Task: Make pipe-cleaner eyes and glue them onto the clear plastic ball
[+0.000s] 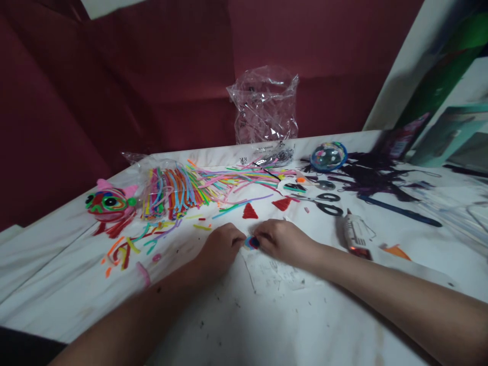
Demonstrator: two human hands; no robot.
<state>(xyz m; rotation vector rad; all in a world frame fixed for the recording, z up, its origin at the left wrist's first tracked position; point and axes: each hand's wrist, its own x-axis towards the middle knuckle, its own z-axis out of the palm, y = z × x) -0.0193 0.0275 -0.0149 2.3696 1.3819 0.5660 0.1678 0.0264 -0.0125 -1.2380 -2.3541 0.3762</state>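
Observation:
Between my two hands is a small round coil [251, 242], blue with a dark red part, apparently made of pipe cleaner. My left hand [222, 245] pinches its left edge, fingers curled. From the other side, my right hand [282, 240] closes thumb and fingers on the coil's right edge. Both hands rest low over the white table, beside a marked sheet of paper [282, 272]. Just beyond them lie two red fuzzy triangles, one a red triangle [250, 211] near the middle. The fingertips partly hide the coil.
A bag of colourful pipe cleaners [171, 190] and a decorated fish figure [110, 201] stand left. Cut scraps [124, 254] lie nearer. To the right are scissors [324, 201], a glue gun [356, 234], a clear dome [328, 156] and a dark blue stick [400, 211].

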